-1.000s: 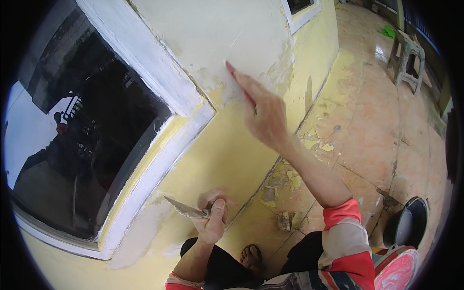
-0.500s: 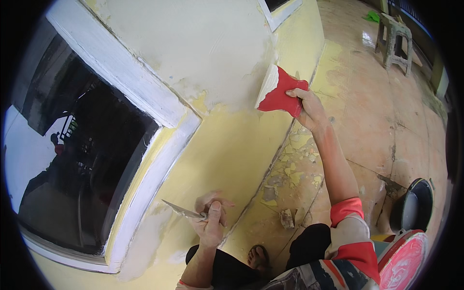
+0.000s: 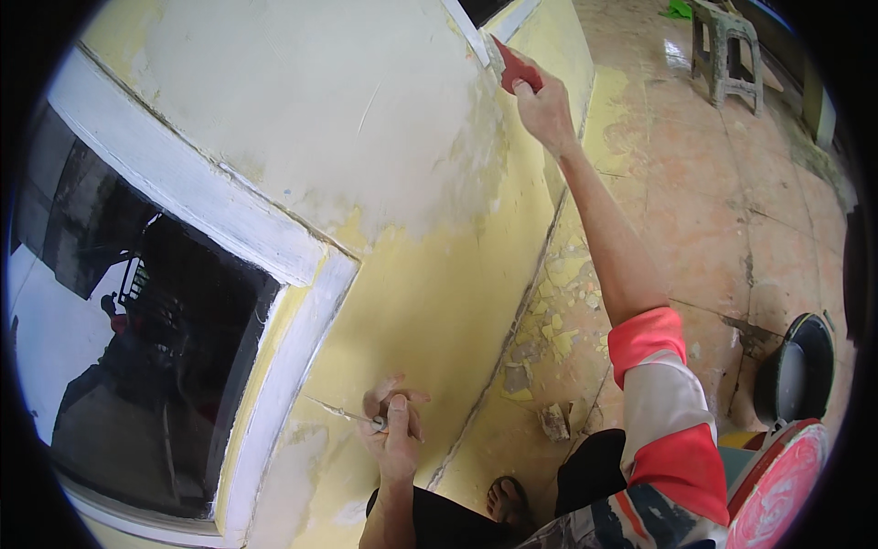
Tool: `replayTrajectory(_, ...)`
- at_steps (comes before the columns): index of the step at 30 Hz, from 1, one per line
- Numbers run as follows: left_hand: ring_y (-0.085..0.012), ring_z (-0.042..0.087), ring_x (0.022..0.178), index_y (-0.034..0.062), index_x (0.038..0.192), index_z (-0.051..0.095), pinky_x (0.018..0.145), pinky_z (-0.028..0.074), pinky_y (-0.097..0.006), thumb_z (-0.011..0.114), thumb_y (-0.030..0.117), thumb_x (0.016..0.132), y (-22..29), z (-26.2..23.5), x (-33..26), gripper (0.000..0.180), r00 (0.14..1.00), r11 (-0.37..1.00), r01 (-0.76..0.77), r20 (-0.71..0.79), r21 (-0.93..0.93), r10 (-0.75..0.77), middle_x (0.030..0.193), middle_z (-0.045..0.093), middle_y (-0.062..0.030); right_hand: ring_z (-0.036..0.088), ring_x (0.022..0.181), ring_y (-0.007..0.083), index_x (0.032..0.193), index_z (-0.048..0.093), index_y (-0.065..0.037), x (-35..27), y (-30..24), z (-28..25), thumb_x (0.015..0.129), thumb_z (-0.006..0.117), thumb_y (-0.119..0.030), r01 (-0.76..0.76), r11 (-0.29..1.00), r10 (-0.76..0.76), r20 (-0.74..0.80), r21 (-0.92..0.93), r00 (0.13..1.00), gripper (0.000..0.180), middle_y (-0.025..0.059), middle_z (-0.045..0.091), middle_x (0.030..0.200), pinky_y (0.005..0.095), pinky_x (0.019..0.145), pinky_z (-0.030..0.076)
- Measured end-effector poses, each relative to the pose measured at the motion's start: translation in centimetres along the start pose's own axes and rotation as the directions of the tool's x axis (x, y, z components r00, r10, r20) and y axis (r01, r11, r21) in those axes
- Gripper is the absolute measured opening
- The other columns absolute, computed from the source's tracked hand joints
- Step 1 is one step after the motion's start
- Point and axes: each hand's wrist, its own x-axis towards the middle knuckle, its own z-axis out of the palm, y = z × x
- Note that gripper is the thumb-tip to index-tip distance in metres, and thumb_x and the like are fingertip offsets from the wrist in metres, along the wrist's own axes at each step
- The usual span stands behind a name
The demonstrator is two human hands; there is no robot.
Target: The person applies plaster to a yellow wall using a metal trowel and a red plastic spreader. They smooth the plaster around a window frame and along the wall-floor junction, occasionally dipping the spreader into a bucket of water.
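Observation:
My right hand (image 3: 547, 108) is closed on a red plastic putty spreader (image 3: 518, 71). Its pale-smeared edge lies against the wall beside the corner of the farther white frame (image 3: 468, 32). Off-white filler (image 3: 311, 110) covers the upper wall, with bare yellow paint (image 3: 430, 302) below it. Lower down, my left hand (image 3: 395, 428) grips a thin-bladed putty knife (image 3: 340, 412) by its handle. The blade is seen nearly edge-on and points left, toward the near window frame (image 3: 306, 316).
A dark glass window (image 3: 165, 366) fills the left. Paint flakes (image 3: 553, 320) and a broken chunk (image 3: 554, 421) lie on the tiled floor along the wall. To the right are a black basin (image 3: 796, 371) and a round container with a pink-smeared top (image 3: 777, 485). A stool (image 3: 727, 55) stands farther off.
My right hand has carried the red spreader forward and up to the farther frame's corner, turning it more edge-on. My left hand stays low, its putty knife tilted slightly. The view has shifted a little.

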Motion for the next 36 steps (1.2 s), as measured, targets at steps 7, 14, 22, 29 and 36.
replayTrajectory(7, -0.0103, 0.051, 0.048, -0.0007, 0.124, 0.059, 0.046, 0.039, -0.024, 0.057, 0.016, 0.106, 0.4, 1.0, -0.1, 0.025, 0.999, 0.999, 0.036, 0.001, -0.003, -0.036, 0.062, 0.058, -0.0082, 0.039, 0.149, 0.0361, 0.151, 0.048, -0.003, -10.1, 2.5, 7.4, 0.077, 0.055, 0.014, 0.499, 0.85, -0.48, 0.144, -0.167, 0.865, 0.076, 0.0189, 0.043, 0.159, 0.0544, 0.124, 0.026)
replayTrajectory(14, -0.0071, 0.046, 0.046, -0.0001, 0.125, 0.059, 0.043, 0.037, -0.024, 0.055, 0.014, 0.105, -1.1, 0.7, 1.2, 0.025, 0.993, 0.992, 0.114, -0.002, 0.044, -0.114, 0.085, 0.068, -0.0136, 0.043, 0.146, 0.037, 0.146, 0.052, 0.001, -23.3, 2.5, 1.6, 0.08, 0.055, 0.015, 0.43, 0.903, -0.4, 0.361, -0.001, 0.842, 0.068, 0.0213, 0.05, 0.153, 0.051, 0.123, 0.031)
replayTrajectory(22, -0.0128, 0.062, 0.074, -0.0043, 0.126, 0.062, 0.065, 0.052, -0.028, 0.054, 0.01, 0.104, -1.8, 5.0, 8.4, 0.028, 0.998, 0.98, -0.038, -0.049, 0.195, 0.049, 0.105, 0.07, -0.0125, 0.067, 0.11, 0.0446, 0.139, 0.063, -0.013, 1.2, -2.4, 3.3, 0.083, 0.042, 0.003, -0.172, 0.953, 0.184, 0.028, -0.251, 0.982, 0.061, 0.0228, 0.072, 0.115, 0.0467, 0.1, 0.052)
replayTrajectory(29, -0.0228, 0.067, 0.099, -0.006, 0.129, 0.062, 0.084, 0.055, -0.036, 0.055, 0.004, 0.096, 1.0, 3.5, 9.2, 0.035, 0.935, 0.852, -0.3, -0.043, 0.428, 0.351, 0.115, 0.07, -0.0166, 0.052, 0.136, 0.0422, 0.146, 0.054, -0.006, -15.7, -6.8, 7.4, 0.084, 0.046, 0.012, 0.139, 0.984, -0.123, 0.142, -0.109, 0.982, 0.065, 0.0263, 0.054, 0.146, 0.042, 0.116, 0.042)
replayTrajectory(36, -0.0393, 0.061, 0.123, -0.0045, 0.124, 0.065, 0.107, 0.044, -0.049, 0.047, -0.006, 0.073, 6.4, 0.2, 11.5, 0.054, 0.63, 0.304, -0.623, 0.231, 0.721, 0.742, 0.128, 0.067, -0.0215, 0.061, 0.127, 0.0402, 0.143, 0.058, -0.007, -19.3, -9.4, 2.0, 0.085, 0.044, 0.009, 0.093, 0.986, -0.138, 0.36, 0.14, 0.923, 0.062, 0.0256, 0.063, 0.134, 0.0429, 0.112, 0.047)
